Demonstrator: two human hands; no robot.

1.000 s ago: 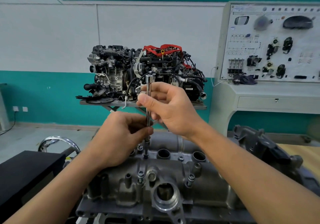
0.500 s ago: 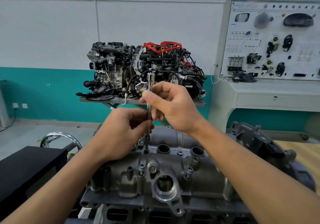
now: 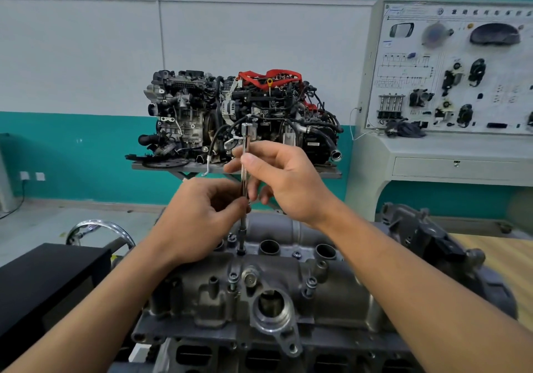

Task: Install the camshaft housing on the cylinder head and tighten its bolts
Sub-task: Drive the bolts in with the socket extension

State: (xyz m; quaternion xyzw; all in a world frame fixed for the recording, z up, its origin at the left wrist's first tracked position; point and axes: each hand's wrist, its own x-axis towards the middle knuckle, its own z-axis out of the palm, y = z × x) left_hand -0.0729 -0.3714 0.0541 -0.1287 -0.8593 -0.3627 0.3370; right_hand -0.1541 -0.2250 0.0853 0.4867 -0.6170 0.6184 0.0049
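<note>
The grey camshaft housing (image 3: 340, 294) lies on top of the cylinder head (image 3: 259, 355) in front of me, with several bolts (image 3: 233, 279) standing in its bosses. A thin chrome extension bar (image 3: 245, 153) stands upright, its lower tip seated on a bolt (image 3: 241, 251) near the housing's far edge. My right hand (image 3: 285, 179) pinches the bar's upper part between thumb and fingers. My left hand (image 3: 199, 217) pinches the bar lower down, just above the housing.
A complete display engine (image 3: 239, 119) sits on a stand behind the work. A white training panel with car parts (image 3: 450, 72) stands at the right. A black box (image 3: 43, 280) and a chrome ring (image 3: 98, 225) are at the left, a dark engine part (image 3: 427, 237) at the right.
Both hands stay on the upright bar, and the fingers have shifted slightly around it. The head camera has moved a little.
</note>
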